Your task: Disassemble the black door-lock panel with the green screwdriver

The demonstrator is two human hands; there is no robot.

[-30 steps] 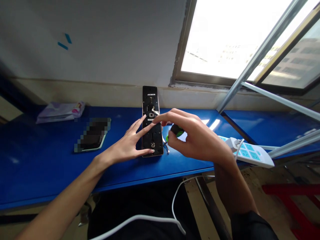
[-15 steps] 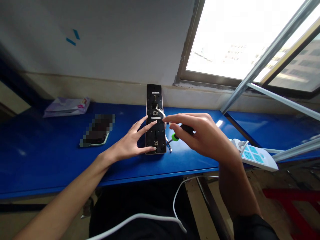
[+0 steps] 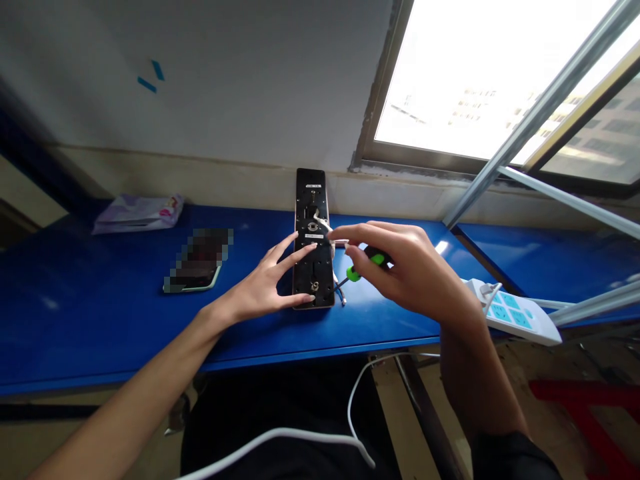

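Observation:
A long black lock panel [image 3: 313, 207] lies on the blue bench [image 3: 100, 320], its far end against the wall. My left hand [image 3: 263, 283] rests on the panel's near left side with fingers spread flat. My right hand [image 3: 405, 270] hovers just right of the panel, fingers curled round a black and green screwdriver [image 3: 367, 262] whose tip points down-left toward the panel's right edge. My index finger and thumb pinch at a small white wire beside the panel. Thin wires [image 3: 341, 293] trail out near the panel's lower right corner.
A phone [image 3: 197, 267] lies left of the panel, and a plastic packet [image 3: 137, 212] sits at the back left. A white power strip [image 3: 517, 313] lies at the right with a white cable [image 3: 310, 437] hanging below the bench edge. A window frame [image 3: 505, 157] rises at the right.
My right hand has shifted slightly right and turned the screwdriver so more of its green collar shows. My left hand has stayed on the panel. The view has drifted a little.

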